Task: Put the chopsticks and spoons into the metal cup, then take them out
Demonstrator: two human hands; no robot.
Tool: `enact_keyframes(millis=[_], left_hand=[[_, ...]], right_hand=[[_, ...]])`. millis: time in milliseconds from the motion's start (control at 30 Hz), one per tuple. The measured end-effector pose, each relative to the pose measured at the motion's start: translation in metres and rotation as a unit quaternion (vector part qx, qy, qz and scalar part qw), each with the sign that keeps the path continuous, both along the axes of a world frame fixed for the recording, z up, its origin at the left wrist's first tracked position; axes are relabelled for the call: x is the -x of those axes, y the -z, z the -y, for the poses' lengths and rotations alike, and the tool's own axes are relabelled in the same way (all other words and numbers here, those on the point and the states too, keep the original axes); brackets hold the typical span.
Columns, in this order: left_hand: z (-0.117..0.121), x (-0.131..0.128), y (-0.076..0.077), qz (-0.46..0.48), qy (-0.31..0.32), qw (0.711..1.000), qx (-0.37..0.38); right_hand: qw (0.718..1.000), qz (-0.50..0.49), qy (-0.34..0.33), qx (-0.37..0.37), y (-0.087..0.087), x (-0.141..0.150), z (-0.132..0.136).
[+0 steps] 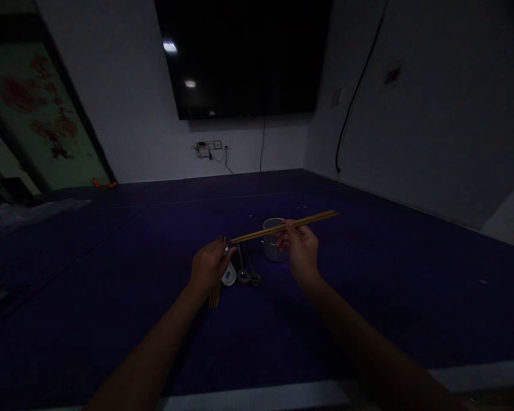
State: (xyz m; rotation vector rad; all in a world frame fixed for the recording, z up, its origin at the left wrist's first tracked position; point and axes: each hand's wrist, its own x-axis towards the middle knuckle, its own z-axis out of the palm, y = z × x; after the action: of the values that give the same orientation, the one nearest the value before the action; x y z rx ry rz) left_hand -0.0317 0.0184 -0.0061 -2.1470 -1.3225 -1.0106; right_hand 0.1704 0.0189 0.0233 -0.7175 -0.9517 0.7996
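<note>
In the head view, the right hand (300, 249) pinches a pair of chopsticks (261, 233) between thumb and fingers, holding it slantwise above the blue surface (368, 297), its right end higher. The left hand (209, 261) is at the pair's left end with fingers bent; whether they grip it or only touch it, I cannot tell.

Below the left hand lie more sticks (214, 297), their middle covered by it. Just beside them is a white spoon (228, 277), its handle hidden by the hand; its blue mark is too small to make out. Two metal spoons (243, 276) lie to the right, near a see-through cup (274, 254), which the right fingers and chopsticks partly cover.

Red marks on the door (79, 151) are too dim to tell as writing or pattern. The screen (248, 57) is cut off at the top; the forearms run out below.
</note>
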Motion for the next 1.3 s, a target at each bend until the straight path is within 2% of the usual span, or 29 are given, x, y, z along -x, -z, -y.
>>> enact_keyframes(millis=[467, 833, 933, 1000, 1133, 1200, 1300], left_hand=[[-0.003, -0.001, 0.003, -0.017, 0.019, 1.0, -0.013], [0.001, -0.003, 0.0, -0.05, 0.073, 0.996, -0.03], [0.003, -0.004, -0.002, -0.048, 0.078, 0.995, -0.036], [0.003, -0.004, -0.002, -0.043, 0.071, 0.996, -0.043], [0.002, -0.004, -0.002, -0.041, 0.047, 0.997, -0.05], [0.001, -0.004, -0.001, -0.042, 0.036, 0.997, -0.053], [0.001, -0.004, -0.001, -0.044, 0.027, 0.997, -0.052]], right_hand=[[1.0, 0.011, 0.006, 0.002, 0.002, 0.001, -0.001], [0.996, 0.077, 0.032, -0.019, -0.002, 0.001, 0.004], [0.991, 0.098, 0.085, -0.041, -0.006, -0.002, 0.007], [0.981, 0.106, 0.155, -0.053, -0.008, -0.007, 0.008], [0.943, 0.138, 0.298, -0.055, -0.011, -0.023, 0.005], [0.928, 0.166, 0.331, -0.045, -0.01, -0.03, 0.002], [0.914, 0.208, 0.347, -0.017, -0.007, -0.038, -0.003]])
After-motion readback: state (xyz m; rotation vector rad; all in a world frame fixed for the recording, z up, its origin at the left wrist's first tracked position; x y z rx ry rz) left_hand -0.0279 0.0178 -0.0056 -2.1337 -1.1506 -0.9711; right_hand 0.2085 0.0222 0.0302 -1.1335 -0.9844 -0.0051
